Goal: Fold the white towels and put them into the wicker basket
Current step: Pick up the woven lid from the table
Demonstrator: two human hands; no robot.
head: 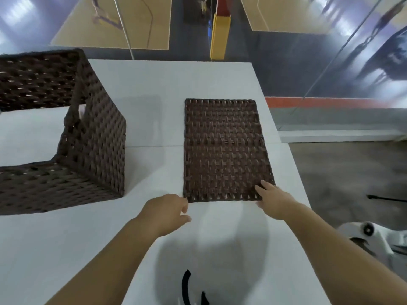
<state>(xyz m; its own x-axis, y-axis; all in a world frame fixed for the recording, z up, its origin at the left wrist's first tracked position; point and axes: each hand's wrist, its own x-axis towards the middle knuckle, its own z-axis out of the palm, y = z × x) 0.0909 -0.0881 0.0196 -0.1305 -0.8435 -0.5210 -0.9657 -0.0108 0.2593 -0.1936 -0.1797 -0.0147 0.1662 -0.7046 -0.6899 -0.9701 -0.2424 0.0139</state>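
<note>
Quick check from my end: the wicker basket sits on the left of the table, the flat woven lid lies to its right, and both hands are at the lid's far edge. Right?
Not quite. The hands are at the flat woven lid's near edge, not the far one: the left hand by its near left corner, the right hand on its near right corner. The head view shows this. The wicker basket is on the left of the table, as you say.

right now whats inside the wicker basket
The wicker basket shows white towel filling its inside, lying flat. Anything beneath that towel is covered, and the basket's left part is out of frame.
</note>
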